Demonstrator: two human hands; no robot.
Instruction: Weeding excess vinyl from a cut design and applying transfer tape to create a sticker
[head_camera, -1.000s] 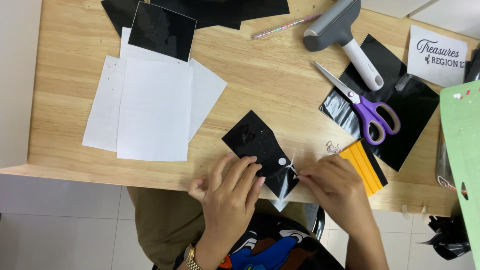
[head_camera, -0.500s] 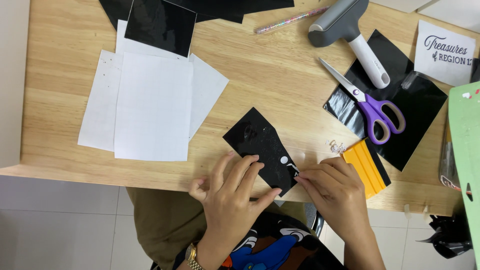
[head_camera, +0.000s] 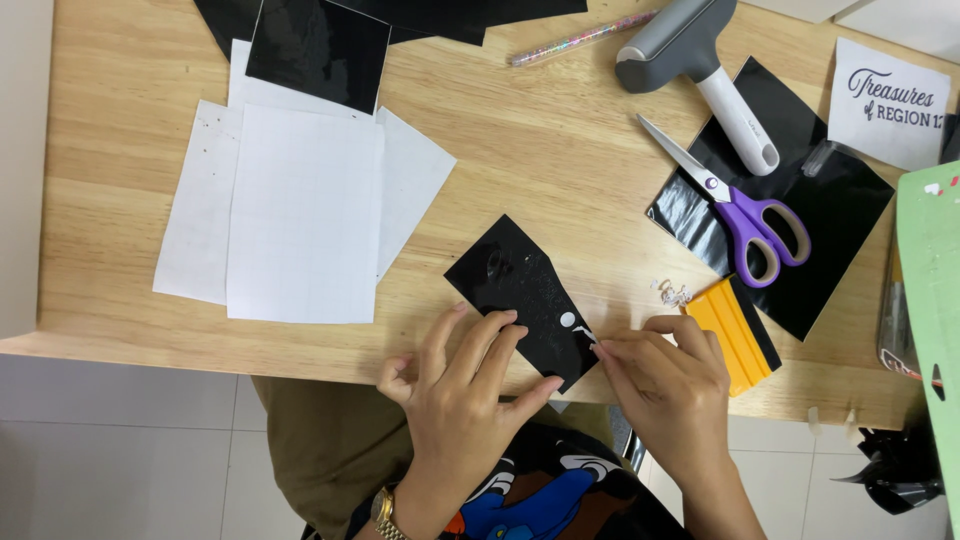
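Observation:
A small black vinyl piece (head_camera: 515, 285) with white marks near its right edge lies at the front edge of the wooden table (head_camera: 540, 150). My left hand (head_camera: 465, 395) lies flat with its fingers spread, pressing down the piece's near corner. My right hand (head_camera: 665, 385) has its fingertips pinched together at the piece's right edge, by the white marks. What the fingertips pinch is too small to see. A yellow squeegee (head_camera: 732, 335) lies just right of my right hand.
White sheets (head_camera: 300, 215) lie at the left with a black sheet (head_camera: 318, 50) on top. Purple-handled scissors (head_camera: 745, 215) rest on black vinyl (head_camera: 820, 230). A grey roller tool (head_camera: 700, 60), a glittery pen (head_camera: 580, 38), a printed card (head_camera: 890, 100) and a green mat (head_camera: 935, 300) are nearby.
The black piece now lies flatter on the table. My left hand's fingers have spread further over its near corner. My right hand stays pinched at its right edge.

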